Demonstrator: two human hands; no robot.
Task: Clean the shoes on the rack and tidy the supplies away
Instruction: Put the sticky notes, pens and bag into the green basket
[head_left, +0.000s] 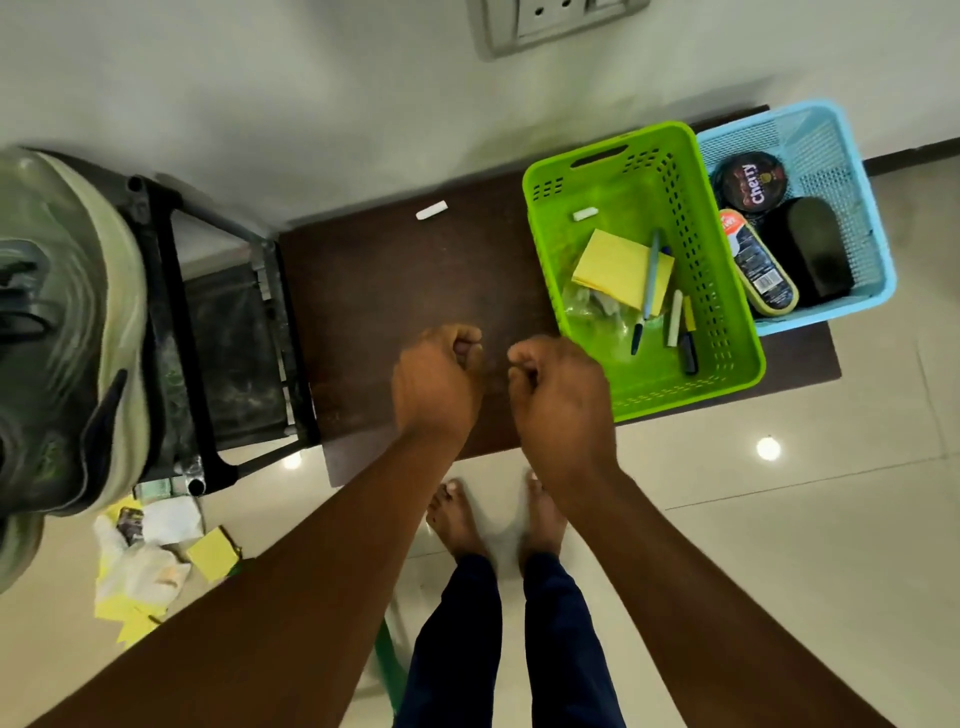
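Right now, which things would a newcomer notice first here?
The bright green basket on the dark table, holding yellow cloth and pens, with a blue basket of shoe polish beside it. Both hands hover, fingers curled, over the table. A grey-green shoe fills the left edge.

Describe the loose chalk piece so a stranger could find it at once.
Start at the dark brown table against the wall. Left of the green basket, a short white chalk piece lies alone on bare wood near the wall edge. Its twin lies inside the basket.
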